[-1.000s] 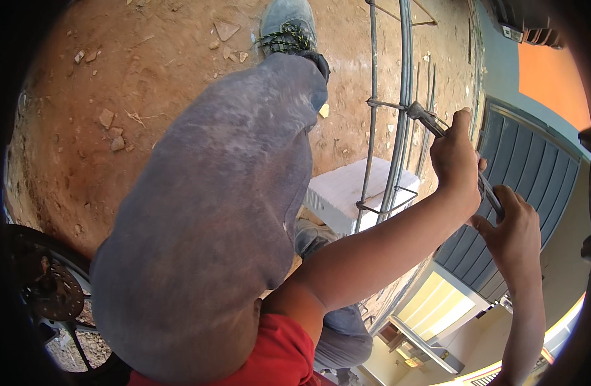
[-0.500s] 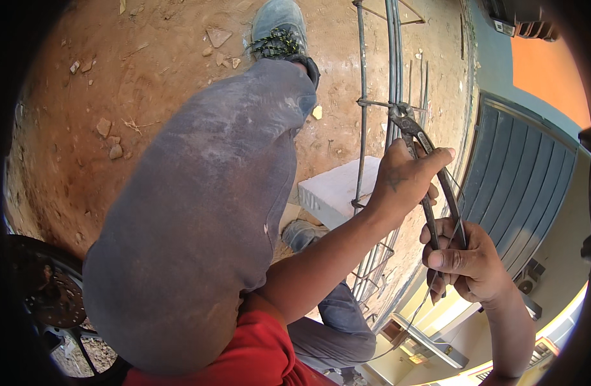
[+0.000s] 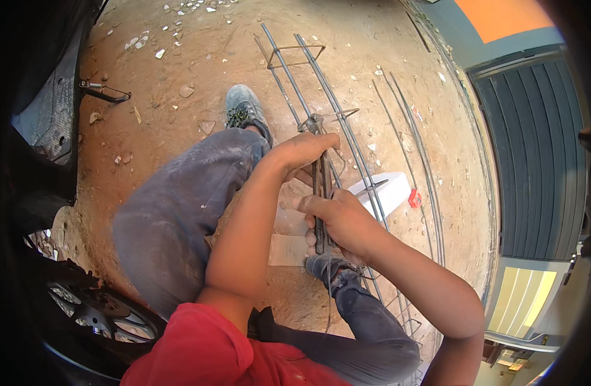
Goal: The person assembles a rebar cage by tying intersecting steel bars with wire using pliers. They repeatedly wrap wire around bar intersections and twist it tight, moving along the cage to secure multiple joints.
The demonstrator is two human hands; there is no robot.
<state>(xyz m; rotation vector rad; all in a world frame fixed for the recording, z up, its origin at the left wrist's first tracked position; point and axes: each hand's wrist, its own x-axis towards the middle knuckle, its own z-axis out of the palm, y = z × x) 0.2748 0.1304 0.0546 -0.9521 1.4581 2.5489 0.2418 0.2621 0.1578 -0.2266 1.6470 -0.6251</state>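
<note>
Clasping the pincers (image 3: 316,177) at the rebar cage (image 3: 323,78), left hand (image 3: 304,151) and right hand (image 3: 343,219) might slip under an uneven pull.

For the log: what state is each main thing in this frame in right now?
Left hand: closed around the pliers, near their head.
Right hand: closed at the pliers' handles.
Pliers: handles close together, head at the cage; bite unclear.
Rebar cage: lying lengthwise, crossing over the block.
White block: partly covered.
Grey ribbed door: shut.

Sunlit dirt ground (image 3: 160,128), pale rubble (image 3: 159,54), grey wall (image 3: 458,40) with orange patch (image 3: 504,19), dark door (image 3: 536,154).
</note>
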